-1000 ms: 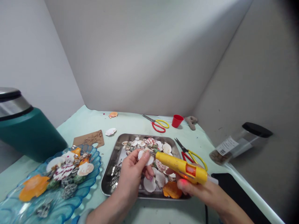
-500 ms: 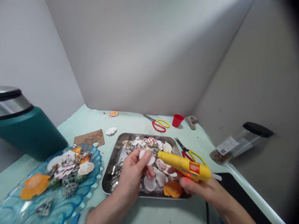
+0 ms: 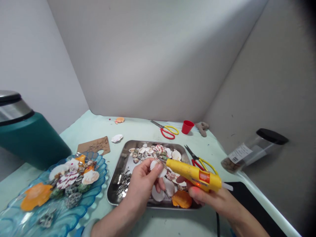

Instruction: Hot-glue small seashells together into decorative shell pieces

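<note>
Between the thumb and fingers of my left hand [image 3: 145, 179] is a white seashell [image 3: 156, 168], held over the metal tray [image 3: 116, 177]. My right hand [image 3: 202, 194] is wrapped round a yellow hot glue gun [image 3: 190, 171] with a small red light lit on its side. The gun's nozzle meets the shell's upper right edge; whether they touch I cannot tell. Below my hands, the tray holds white and striped shells, small snail shells, an orange shell [image 3: 182, 198] and a heap of small metal pieces [image 3: 124, 181] at its left.
A blue glass dish [image 3: 85, 210] of shells and stones lies at the left, beside a green bottle [image 3: 34, 138]. Behind the tray are scissors [image 3: 168, 130] and a red cup [image 3: 187, 127]. More scissors [image 3: 197, 159], a clear jar [image 3: 249, 153] and a black mat [image 3: 249, 200] lie right.
My left hand has shifted slightly right with the shell, bringing the shell a little further under the nozzle. The glue gun has barely moved.
</note>
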Available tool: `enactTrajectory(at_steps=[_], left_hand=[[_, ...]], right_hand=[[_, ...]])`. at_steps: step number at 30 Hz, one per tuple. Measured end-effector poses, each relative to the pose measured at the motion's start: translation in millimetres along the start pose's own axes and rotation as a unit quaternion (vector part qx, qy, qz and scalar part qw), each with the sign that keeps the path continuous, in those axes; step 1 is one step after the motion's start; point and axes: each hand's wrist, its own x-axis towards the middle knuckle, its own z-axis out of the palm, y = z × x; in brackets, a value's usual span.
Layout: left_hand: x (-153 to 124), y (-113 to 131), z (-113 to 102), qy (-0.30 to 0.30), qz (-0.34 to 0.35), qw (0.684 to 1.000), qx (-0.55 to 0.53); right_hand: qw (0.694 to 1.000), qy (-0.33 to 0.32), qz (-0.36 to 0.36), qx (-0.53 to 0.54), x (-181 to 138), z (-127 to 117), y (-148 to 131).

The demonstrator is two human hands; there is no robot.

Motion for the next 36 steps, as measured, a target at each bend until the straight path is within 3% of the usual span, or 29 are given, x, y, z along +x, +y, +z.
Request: enactTrajectory(at_steps=[6, 16, 22, 30, 36], left_hand=[[-0.8, 2.1, 0.9, 0.013, 0.000, 1.000, 0.005], [-1.1, 2.5, 0.7, 0.035, -0.005, 0.996, -0.085], [-0.2, 6.7, -0.2, 0.045, -0.023, 0.992, -0.114], [0.1, 1.3, -2.1, 0.014, -0.022, 0.992, -0.122], [-0.7, 1.2, -0.5, -0.005, -0.007, 0.998, -0.065]], right_hand=[[1.000, 0.003, -0.003, -0.011, 0.3, 2.1, -7.1], [0.999, 0.005, -0.030, -0.015, 1.5, 0.8, -6.1], [1.000, 0.006, -0.007, 0.001, -0.8, -0.5, 0.0], [0.999, 0.012, 0.029, 0.030, -2.9, -0.8, 2.2], [0.996, 0.021, 0.048, 0.068, -3.8, 0.7, 6.6]])
